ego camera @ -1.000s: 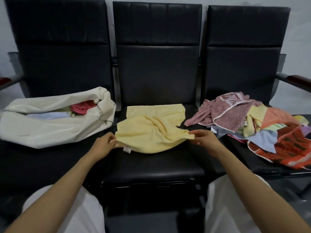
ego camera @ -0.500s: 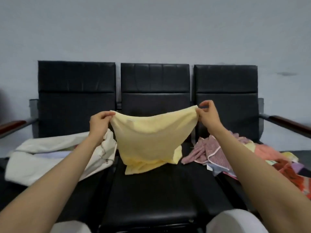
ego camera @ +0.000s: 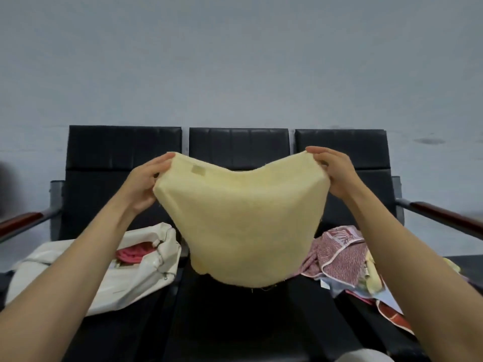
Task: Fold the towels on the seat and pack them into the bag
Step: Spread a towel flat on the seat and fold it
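A pale yellow towel (ego camera: 248, 220) hangs spread in the air above the middle seat (ego camera: 251, 320). My left hand (ego camera: 146, 184) pinches its upper left corner and my right hand (ego camera: 337, 173) pinches its upper right corner. Its lower edge hangs free just above the seat. A white bag (ego camera: 136, 278) lies open on the left seat with a pink towel (ego camera: 133, 254) showing inside. A pile of unfolded towels (ego camera: 342, 259), pink-patterned, yellow and orange among them, lies on the right seat, partly behind my right forearm.
Three black seats stand in a row against a grey wall (ego camera: 235, 61). Wooden armrests stick out at the far left (ego camera: 21, 223) and far right (ego camera: 444, 215). My knee in white cloth (ego camera: 366, 356) shows at the bottom edge.
The yellow towel went from lying crumpled on the middle seat to being held up by both corners. Since half a second ago it is lifted off the seat and spread flatter.
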A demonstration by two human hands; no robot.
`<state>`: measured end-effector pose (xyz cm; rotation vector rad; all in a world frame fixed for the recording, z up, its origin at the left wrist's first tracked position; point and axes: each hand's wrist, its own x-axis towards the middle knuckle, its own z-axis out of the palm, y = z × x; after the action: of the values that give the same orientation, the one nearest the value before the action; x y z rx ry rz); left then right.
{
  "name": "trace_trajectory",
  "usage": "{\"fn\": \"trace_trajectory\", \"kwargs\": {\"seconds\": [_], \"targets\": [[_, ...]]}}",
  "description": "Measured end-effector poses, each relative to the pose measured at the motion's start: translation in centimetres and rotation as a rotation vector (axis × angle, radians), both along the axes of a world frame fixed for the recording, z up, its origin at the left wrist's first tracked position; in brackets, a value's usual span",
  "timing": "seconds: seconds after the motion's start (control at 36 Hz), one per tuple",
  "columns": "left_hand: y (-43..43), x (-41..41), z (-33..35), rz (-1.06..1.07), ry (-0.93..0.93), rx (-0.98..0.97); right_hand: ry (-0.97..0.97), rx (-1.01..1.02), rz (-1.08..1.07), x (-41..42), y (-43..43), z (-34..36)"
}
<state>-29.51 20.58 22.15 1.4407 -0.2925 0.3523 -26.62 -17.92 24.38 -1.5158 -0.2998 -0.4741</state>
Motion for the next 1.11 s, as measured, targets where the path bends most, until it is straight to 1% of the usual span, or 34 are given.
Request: {"fn": "trace_trajectory", "kwargs": {"seconds": [0.06,0.08,0.17,0.22,0.36,0.42,0.47,0.58,0.64,0.69,0.78,0.83,0.86,0.92,1.0,1.06,1.11], "targets": [[0.5,-0.2,-0.1,-0.078,0.037,0.024,0.041,0.031,0.060,-0.1,-0.2,0.0],[0.8,0.0,-0.4,-0.084,0.067,0.061,0.065,0.011,0.064,0.1,-0.2,-0.3],[1.1,1.4,-2.5,0.025,0.191,0.176,0.168,-0.158,-0.004,1.7,-0.3,-2.8],[0.7,2.4,-4.9,0.066,0.256,0.223,0.241,-0.245,-0.027,3.0,-0.4,-5.6],[-0.5,5.2,-13.3,0.045,0.488,0.314,0.419,-0.352,-0.041,5.3,-0.4,-14.3],[-1.0,6.1,-16.5,0.034,0.576,0.317,0.473,-0.418,-0.042,5.7,-0.2,-17.2],[-1.5,7.1,-19.2,0.015,0.649,0.304,0.549,-0.442,-0.029,6.0,0.0,-19.5],[-1.7,9.6,-22.1,-0.011,0.753,0.280,0.650,-0.474,0.008,7.6,0.2,-22.6],[-1.6,11.4,-22.4,-0.008,0.776,0.265,0.657,-0.490,0.007,9.1,0.2,-22.9],[-1.1,13.4,-21.8,0.012,0.769,0.285,0.619,-0.482,-0.016,11.2,0.3,-22.4],[-0.3,16.7,-20.2,0.073,0.711,0.289,0.516,-0.495,-0.069,14.9,0.6,-21.0],[0.0,18.7,-19.8,0.125,0.665,0.302,0.482,-0.520,-0.114,17.5,0.7,-21.0],[0.0,19.7,-20.2,0.165,0.653,0.350,0.476,-0.574,-0.143,18.6,0.7,-21.4],[0.1,21.3,-21.8,0.245,0.659,0.516,0.500,-0.741,-0.160,20.4,1.1,-23.3],[0.1,23.0,-25.3,0.244,0.729,0.748,0.618,-0.997,-0.108,22.0,1.9,-27.5],[0.4,24.4,-28.0,0.244,0.736,0.816,0.680,-1.088,-0.103,22.7,2.4,-29.8],[0.1,25.3,-29.4,0.266,0.713,0.837,0.659,-1.154,-0.149,23.6,2.6,-31.2]]}}
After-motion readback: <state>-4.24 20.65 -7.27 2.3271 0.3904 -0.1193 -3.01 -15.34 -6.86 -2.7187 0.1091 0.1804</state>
